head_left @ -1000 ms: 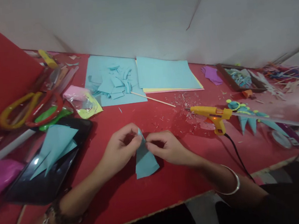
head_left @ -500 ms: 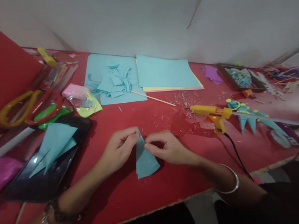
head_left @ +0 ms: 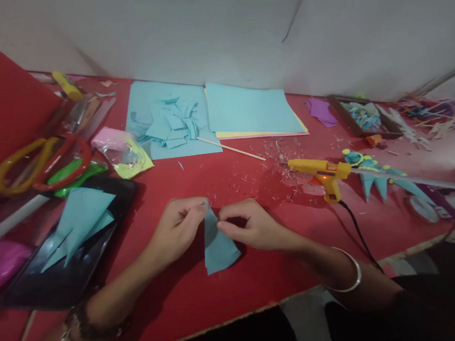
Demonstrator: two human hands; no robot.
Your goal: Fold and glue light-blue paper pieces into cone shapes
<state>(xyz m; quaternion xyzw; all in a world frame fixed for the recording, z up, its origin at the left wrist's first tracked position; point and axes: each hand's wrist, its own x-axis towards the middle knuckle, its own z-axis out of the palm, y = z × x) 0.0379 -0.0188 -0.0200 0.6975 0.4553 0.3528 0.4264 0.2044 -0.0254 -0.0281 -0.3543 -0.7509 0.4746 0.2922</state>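
Note:
Between my hands is a wedge-shaped piece of blue paper (head_left: 219,249), narrow end up and wide curved end toward me. It looks like more than one layer at its lower edge. My left hand (head_left: 183,222) pinches the narrow tip between thumb and forefinger. The thumb and forefinger of my right hand (head_left: 248,223) are closed on the wedge's right edge, a little below the tip. Both hands are low over the red table. To their right lies a yellow glue gun (head_left: 322,171) with an orange light lit.
More blue paper wedges (head_left: 81,219) lie on a black tablet-like slab (head_left: 33,288) at left, near scissors (head_left: 61,162). Cut scraps (head_left: 172,125), paper sheets (head_left: 249,106) and a thin stick (head_left: 231,148) are at the back. Finished-looking blue cones (head_left: 373,178) and a tray (head_left: 347,116) stand right.
The whole view has shifted slightly, so things appear a little further left. Both hands keep their pinch on the paper wedge, with barely any movement.

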